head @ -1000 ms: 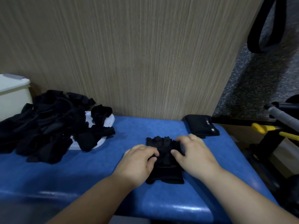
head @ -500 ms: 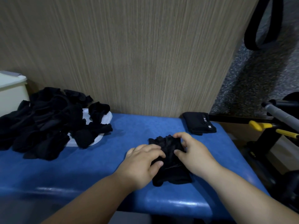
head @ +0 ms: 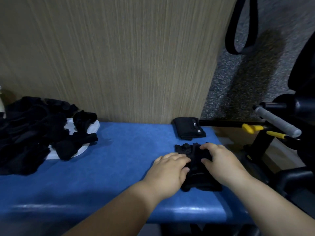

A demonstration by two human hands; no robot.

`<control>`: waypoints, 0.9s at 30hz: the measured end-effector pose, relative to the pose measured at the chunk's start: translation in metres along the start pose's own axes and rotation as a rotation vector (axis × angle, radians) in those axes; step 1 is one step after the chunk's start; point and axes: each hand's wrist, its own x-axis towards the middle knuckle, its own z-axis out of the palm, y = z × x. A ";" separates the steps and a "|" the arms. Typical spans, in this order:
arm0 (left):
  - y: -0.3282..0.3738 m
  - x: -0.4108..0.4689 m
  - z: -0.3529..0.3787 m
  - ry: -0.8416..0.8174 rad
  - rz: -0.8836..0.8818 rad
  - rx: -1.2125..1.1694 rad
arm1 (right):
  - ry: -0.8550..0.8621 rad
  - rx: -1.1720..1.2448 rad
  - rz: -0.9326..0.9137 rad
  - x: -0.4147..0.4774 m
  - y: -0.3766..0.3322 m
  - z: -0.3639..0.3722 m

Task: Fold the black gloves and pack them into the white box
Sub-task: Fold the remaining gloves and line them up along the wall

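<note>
A black fingerless glove (head: 196,156) lies on the blue padded bench (head: 119,159), near its right end. My left hand (head: 170,169) grips the glove's left side with curled fingers. My right hand (head: 219,160) holds its upper right part between fingers and thumb. A folded black glove (head: 189,128) sits just behind, against the wall. A pile of several loose black gloves (head: 30,133) covers the bench's left end. Only a pale sliver of the white box (head: 1,103) shows at the far left edge.
A white plate-like piece (head: 92,126) lies under the pile. A wood-grain wall (head: 119,57) runs along the bench's back. To the right stand a dark frame with a grey grip bar (head: 277,120) and yellow-handled parts (head: 252,128). A black strap loop (head: 242,31) hangs above.
Both hands stayed on the glove and shifted it a little right, toward the folded glove. The right hand moved over its upper part. The white box slid almost out of view.
</note>
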 end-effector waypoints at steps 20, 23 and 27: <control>0.022 0.021 0.008 -0.304 -0.054 0.177 | -0.361 -0.236 -0.034 -0.002 0.029 0.004; 0.021 0.022 0.009 -0.310 -0.065 0.184 | -0.379 -0.245 -0.011 -0.003 0.028 0.003; 0.021 0.021 0.007 -0.319 -0.076 0.179 | -0.391 -0.241 0.015 -0.003 0.026 0.002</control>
